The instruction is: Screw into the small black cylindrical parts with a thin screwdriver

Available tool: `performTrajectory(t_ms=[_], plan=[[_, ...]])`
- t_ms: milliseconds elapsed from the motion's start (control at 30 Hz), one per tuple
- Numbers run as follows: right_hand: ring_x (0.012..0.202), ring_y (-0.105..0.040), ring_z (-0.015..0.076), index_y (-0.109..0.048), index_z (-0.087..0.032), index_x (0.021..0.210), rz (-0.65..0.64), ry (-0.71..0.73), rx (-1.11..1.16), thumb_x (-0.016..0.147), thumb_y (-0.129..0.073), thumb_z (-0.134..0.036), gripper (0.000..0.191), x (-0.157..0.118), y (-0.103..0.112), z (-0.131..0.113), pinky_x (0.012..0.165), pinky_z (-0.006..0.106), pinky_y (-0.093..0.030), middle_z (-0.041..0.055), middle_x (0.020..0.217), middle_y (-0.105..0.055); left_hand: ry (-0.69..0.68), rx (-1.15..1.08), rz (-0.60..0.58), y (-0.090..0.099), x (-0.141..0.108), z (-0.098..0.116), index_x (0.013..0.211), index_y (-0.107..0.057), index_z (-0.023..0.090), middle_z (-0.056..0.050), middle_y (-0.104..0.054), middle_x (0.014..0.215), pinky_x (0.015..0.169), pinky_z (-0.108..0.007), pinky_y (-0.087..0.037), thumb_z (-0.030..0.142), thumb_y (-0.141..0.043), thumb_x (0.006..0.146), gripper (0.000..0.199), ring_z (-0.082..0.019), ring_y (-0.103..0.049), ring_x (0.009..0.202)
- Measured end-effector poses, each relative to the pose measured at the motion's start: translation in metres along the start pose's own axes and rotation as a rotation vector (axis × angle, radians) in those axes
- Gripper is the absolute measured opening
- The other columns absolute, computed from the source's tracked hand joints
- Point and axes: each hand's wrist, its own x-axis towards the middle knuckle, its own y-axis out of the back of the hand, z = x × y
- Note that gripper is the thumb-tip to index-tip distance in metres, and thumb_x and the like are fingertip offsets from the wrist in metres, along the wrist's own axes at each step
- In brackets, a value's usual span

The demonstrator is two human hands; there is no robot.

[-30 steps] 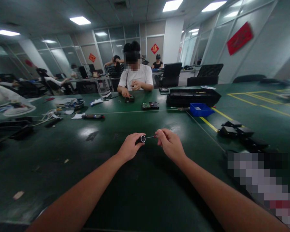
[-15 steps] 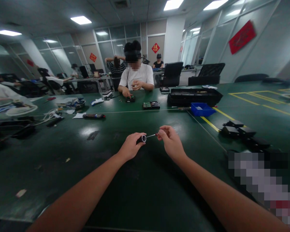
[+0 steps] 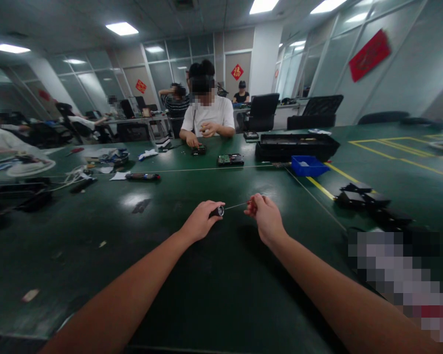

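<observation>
My left hand (image 3: 204, 219) is closed around a short black flashlight (image 3: 216, 212), a cylinder whose silver-ringed end faces right. Much of its body is hidden in my palm. In the fingers of my right hand (image 3: 266, 216) is a thin screwdriver (image 3: 237, 206). Its slim metal shaft points left at the ringed end; whether the tip touches it I cannot tell. Curled fingers cover most of the screwdriver's handle. Both hands are above the green table (image 3: 206, 295).
Ahead lie a circuit-board device (image 3: 231, 160), a blue bin (image 3: 309, 166) and a long black tray (image 3: 297, 147). Several black boxes (image 3: 365, 199) sit right. A dark tool (image 3: 143, 177) and cables (image 3: 72, 178) lie left. A person (image 3: 206, 115) works across the table.
My right hand has shifted a little to the right with the screwdriver, its fingers curled more, and more of the shaft shows. My left hand stays nearly in place with the flashlight.
</observation>
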Motion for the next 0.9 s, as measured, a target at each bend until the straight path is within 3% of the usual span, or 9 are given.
performTrajectory(t_ms=[233, 500, 700, 900], plan=[[0.074, -0.063, 0.0183, -0.063, -0.021, 0.092, -0.13, 0.193, -0.203, 0.093, -0.055, -0.044, 0.025, -0.007, 0.0, -0.001, 0.069, 0.033, -0.054, 0.0046, 0.083, -0.067, -0.003, 0.018, -0.013, 0.0, -0.003, 0.001, 0.134, -0.061, 0.025, -0.006, -0.065, 0.127, 0.108, -0.044, -0.042, 0.018, -0.066, 0.091, 0.043, -0.024, -0.057, 0.12], [0.075, -0.066, 0.0203, -0.061, -0.021, 0.096, -0.163, 0.424, -0.489, 0.098, -0.047, -0.047, 0.029, -0.018, -0.001, -0.009, 0.073, 0.035, -0.05, 0.0056, 0.083, -0.07, -0.029, 0.033, -0.024, 0.001, -0.004, 0.005, 0.133, -0.062, 0.024, -0.007, -0.066, 0.125, 0.105, -0.043, -0.043, 0.019, -0.066, 0.091, 0.042, -0.024, -0.058, 0.116], [0.079, -0.067, 0.0218, -0.059, -0.024, 0.098, -0.2, 0.533, -0.593, 0.101, -0.045, -0.044, 0.025, -0.022, -0.001, -0.01, 0.075, 0.036, -0.048, 0.0051, 0.085, -0.071, -0.044, 0.06, -0.05, 0.0, -0.004, 0.004, 0.135, -0.06, 0.025, -0.007, -0.066, 0.125, 0.106, -0.045, -0.042, 0.02, -0.066, 0.092, 0.044, -0.025, -0.057, 0.117], [0.079, -0.067, 0.0221, -0.057, -0.024, 0.098, -0.183, 0.554, -0.643, 0.102, -0.043, -0.04, 0.022, -0.023, 0.0, -0.01, 0.073, 0.035, -0.048, 0.0054, 0.085, -0.071, -0.036, 0.058, -0.043, 0.0, -0.004, 0.005, 0.136, -0.059, 0.026, -0.007, -0.066, 0.125, 0.106, -0.044, -0.042, 0.021, -0.065, 0.092, 0.045, -0.024, -0.057, 0.118]])
